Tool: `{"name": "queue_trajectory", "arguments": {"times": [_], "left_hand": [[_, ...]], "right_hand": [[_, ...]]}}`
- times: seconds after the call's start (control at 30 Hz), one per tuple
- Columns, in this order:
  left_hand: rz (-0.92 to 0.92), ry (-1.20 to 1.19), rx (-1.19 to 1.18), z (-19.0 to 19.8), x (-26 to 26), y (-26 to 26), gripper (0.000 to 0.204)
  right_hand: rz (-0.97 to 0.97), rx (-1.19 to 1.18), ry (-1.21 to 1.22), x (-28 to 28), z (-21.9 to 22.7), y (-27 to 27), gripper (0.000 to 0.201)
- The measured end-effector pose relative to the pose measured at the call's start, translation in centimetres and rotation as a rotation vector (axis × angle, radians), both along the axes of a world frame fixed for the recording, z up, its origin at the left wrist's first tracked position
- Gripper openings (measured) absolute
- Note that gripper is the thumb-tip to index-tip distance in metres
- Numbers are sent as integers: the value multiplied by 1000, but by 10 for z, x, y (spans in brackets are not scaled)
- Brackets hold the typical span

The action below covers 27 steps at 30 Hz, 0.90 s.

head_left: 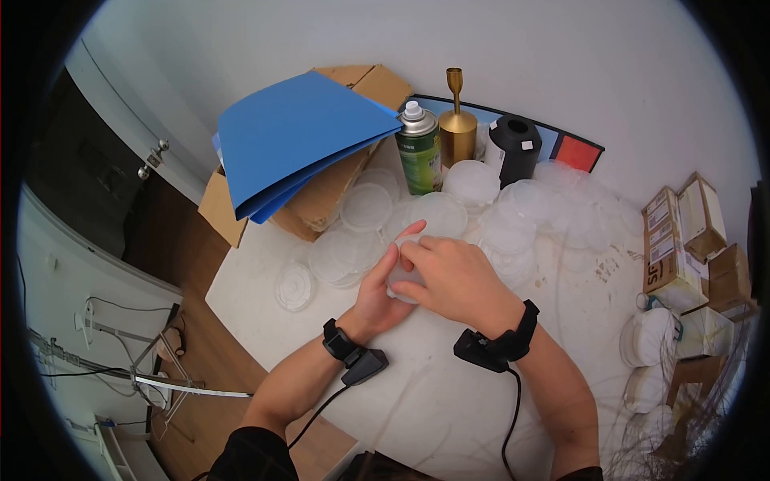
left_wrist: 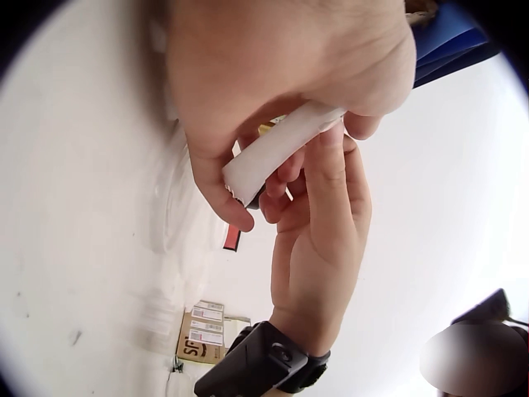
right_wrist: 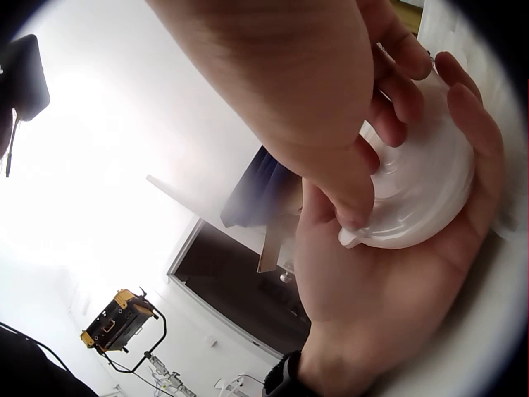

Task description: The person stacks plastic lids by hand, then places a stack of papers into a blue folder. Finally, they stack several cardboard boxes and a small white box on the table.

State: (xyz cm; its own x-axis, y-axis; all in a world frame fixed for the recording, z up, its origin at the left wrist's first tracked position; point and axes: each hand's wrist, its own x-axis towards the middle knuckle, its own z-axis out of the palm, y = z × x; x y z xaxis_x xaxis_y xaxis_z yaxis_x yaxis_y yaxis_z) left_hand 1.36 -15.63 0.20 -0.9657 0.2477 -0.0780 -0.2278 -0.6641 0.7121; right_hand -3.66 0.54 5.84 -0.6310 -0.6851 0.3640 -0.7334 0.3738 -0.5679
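A stack of translucent round lids [right_wrist: 426, 186] lies between the two hands, seen edge-on as a whitish band [left_wrist: 277, 153] in the left wrist view. The left hand [head_left: 377, 297] cradles the lids from below and the side, its fingers curved round their rim. Over them, the right hand [head_left: 461, 280] pinches the near edge with its thumb, and its other fingers are bent over the top face. In the head view the hands cover most of the lids [head_left: 403, 276].
More clear lids [head_left: 345, 252] lie spread over the white table [head_left: 361, 425]. Behind them stand a green spray can [head_left: 419, 156], a gold holder [head_left: 458, 136], a black cylinder [head_left: 513, 148] and a cardboard box [head_left: 220, 210] under blue folders [head_left: 301, 128]. Small boxes [head_left: 664, 248] are at right.
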Motion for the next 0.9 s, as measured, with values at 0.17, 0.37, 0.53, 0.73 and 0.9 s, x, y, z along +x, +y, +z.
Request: {"name": "queue_trajectory", "arguments": {"times": [0.17,0.37,0.53,0.73,0.9], "left_hand": [[-25,0,95,-3,0,0,63],[68,21,89,3,-3,-3,64],[85,39,61,6,-5,0,66],[89,128,-154,4,1,8,69],[96,144,-120,4,1,8,70]], "right_hand": [[-45,-7,64,4,-2,-1,28],[-110,50,-222,-36,32,39,22],[-152,364,28,-41,-6,55,18],[-219,446,188,-34,-28,37,7],[-149,462,149,-34,-26,40,5]]}}
